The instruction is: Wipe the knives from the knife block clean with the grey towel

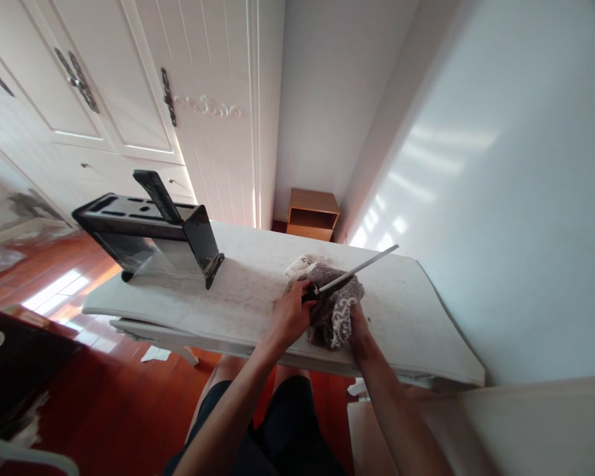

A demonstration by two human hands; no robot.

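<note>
My left hand (293,312) is closed around the black handle of a long, thin grey rod that looks like a sharpening steel (371,261). Its tip points up and to the right over the table. My right hand (359,325) grips a dirty grey-brown and white patterned cloth (334,311); most of its fingers are hidden in the folds. The cloth is bunched under and around the near part of the rod. To the left stands a black knife block (171,228) with clear sides and one black-handled tool in its top.
The long white table (258,264) has smudges on its top. Behind it are a white wardrobe (213,152) and a small wooden cabinet (313,201). A white wall (500,218) borders the right side. Paper scraps (155,354) lie on the reddish wooden floor.
</note>
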